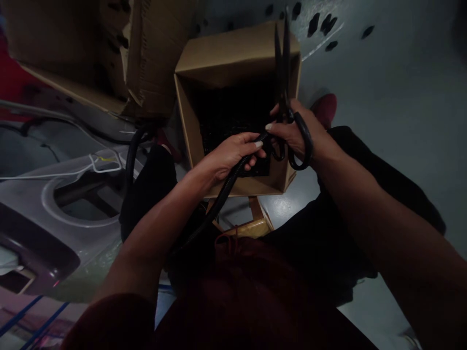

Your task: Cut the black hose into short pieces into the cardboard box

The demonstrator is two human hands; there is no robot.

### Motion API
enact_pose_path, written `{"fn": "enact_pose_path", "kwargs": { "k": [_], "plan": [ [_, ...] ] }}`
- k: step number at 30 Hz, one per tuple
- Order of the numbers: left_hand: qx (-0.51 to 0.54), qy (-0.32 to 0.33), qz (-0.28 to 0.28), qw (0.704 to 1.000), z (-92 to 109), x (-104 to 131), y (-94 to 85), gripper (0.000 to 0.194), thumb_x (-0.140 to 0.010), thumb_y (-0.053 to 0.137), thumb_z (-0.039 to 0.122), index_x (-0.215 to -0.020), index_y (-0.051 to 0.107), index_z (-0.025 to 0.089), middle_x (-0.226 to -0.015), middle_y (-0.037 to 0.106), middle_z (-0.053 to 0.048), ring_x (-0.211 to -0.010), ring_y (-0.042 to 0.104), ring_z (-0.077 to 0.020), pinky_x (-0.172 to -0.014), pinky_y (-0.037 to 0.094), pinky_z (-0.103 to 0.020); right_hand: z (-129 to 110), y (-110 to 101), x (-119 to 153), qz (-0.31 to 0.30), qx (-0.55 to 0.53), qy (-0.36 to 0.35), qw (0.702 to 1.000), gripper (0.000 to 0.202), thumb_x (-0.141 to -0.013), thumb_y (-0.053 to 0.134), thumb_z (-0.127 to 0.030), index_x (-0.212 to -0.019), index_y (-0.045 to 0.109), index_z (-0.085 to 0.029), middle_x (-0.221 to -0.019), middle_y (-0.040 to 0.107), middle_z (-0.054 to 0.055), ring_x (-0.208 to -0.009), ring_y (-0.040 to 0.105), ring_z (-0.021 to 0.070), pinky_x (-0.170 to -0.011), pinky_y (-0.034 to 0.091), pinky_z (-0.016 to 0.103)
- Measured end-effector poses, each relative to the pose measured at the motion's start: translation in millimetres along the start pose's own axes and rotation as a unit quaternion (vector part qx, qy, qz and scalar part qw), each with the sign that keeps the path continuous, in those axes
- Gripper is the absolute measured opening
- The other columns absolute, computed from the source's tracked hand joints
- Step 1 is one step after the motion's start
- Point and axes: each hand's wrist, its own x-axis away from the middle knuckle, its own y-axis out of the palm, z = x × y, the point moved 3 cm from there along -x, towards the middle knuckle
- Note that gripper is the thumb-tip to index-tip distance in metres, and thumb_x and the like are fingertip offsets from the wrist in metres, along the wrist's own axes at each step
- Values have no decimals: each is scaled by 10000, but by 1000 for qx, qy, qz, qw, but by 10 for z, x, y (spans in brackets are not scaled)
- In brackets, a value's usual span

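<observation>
Left hand point(233, 153) curls around a black ribbed hose point(222, 192), fingers pressed together and wrapped over it, thumb on top, right at the near edge of the open box point(233, 63). Hose runs from that grip down toward the person's lap and loops away left of the box. Right hand point(297, 133) holds black scissors point(286, 87), fingers through the loop handles, thumb and forefinger pinching near the pivot; blades closed together, pointing up over the right side of the box. Hose end sits between both hands, just over the box opening. Box contents dark, cannot tell what. Torn bigger carton point(109, 53) left of the box. Pale moulded panel point(54, 194) further left, white wire across it. Grey floor point(383, 97) right of the box.
</observation>
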Motion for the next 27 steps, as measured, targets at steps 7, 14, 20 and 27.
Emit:
{"fn": "enact_pose_path", "kwargs": {
  "k": [7, 14, 20, 27],
  "plan": [
    [-44, 65, 112, 991, 162, 4, -171, 74, -934, 521, 135, -992, 567, 138, -637, 551, 48, -425, 416, -19, -385, 275, -145, -50, 10, 19, 11, 117, -37, 992, 316, -854, 614, -389, -1084, 505, -202, -909, 640, 77, -786, 614, 209, -736, 496, 367],
    [-102, 132, 194, 967, 407, 64, -400, 68, -927, 535, 163, -990, 555, 146, -663, 562, 49, -436, 430, -4, -410, 291, -124, 44, 193, 108, -65, 168, -39, 983, 510, -816, 592, -586, -1149, 524, -206, -918, 643, 59, -877, 626, 257, -733, 476, 372],
    [-98, 146, 199, 964, 475, 98, -461, 141, -914, 563, 191, -1048, 597, 163, -655, 568, 45, -433, 431, -17, -406, 298, -136, 45, 248, 177, -131, 152, -36, 979, 562, -813, 571, -636, -1177, 505, -214, -953, 637, 71, -868, 626, 254, -700, 466, 348],
    [-109, 139, 191, 966, 476, 84, -462, 241, -930, 572, 262, -1139, 608, 148, -657, 573, 31, -444, 429, -21, -405, 295, -125, 73, 251, 159, -144, 154, -41, 977, 597, -796, 573, -669, -1179, 509, -215, -994, 626, 76, -904, 630, 278, -742, 479, 385]
  ]
}}
